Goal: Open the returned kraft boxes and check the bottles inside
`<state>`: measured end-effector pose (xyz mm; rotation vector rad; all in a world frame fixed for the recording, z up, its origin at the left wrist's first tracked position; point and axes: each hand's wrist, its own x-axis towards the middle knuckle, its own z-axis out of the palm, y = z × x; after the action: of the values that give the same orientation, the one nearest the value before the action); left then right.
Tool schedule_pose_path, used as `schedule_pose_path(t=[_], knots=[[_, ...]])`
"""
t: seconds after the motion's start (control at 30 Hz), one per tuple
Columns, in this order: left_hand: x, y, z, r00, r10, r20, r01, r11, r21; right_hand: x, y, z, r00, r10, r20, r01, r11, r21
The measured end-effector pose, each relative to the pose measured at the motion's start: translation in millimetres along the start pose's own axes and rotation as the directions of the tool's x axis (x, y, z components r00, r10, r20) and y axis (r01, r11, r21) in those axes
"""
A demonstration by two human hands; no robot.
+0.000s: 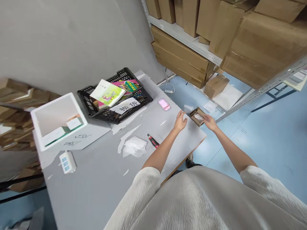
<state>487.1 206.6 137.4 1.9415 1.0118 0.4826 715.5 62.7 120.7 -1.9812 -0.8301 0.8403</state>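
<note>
So the right hand (210, 122) has its thumb and fingers clamped on one side of a small cardboard box (195, 120), open side up, right by the table edge. Something pale is inside, can't tell what. The left hand (179, 122) is just beside it, fingers loosely apart, not gripping anything that I can see. Honestly, I'd support the box from both sides and tilt it gently, well in from that edge. The utility knife (153, 140) lies near the left forearm, so mind that elbow. Crumpled white wrapping (135, 147) is next to it, black crate (146, 95) farther back.
</note>
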Motion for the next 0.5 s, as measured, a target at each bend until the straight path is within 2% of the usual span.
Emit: schedule_pose_path(t=[0.13,0.27,0.4,0.5], knots=[[-33.2,-12.7,-24.9,0.998,-0.051,-0.048,0.051,0.999,0.005,-3.0,-18.5,32.3,0.993,-0.030,0.116,0.030,1.000,-0.002],[-76.9,-31.1,-57.0,0.985,-0.090,-0.145,0.092,0.996,0.006,-17.1,-43.6,70.4,0.975,-0.090,0.205,0.106,0.992,-0.064],[-134.6,-51.3,-91.3,0.960,-0.112,-0.256,0.116,0.993,0.000,-43.1,-71.9,114.3,0.940,-0.154,0.305,0.190,0.977,-0.093],[-190.8,-67.5,-119.5,0.930,-0.161,-0.330,0.166,0.986,-0.015,-72.1,-95.1,153.7,0.899,-0.198,0.391,0.247,0.966,-0.077]])
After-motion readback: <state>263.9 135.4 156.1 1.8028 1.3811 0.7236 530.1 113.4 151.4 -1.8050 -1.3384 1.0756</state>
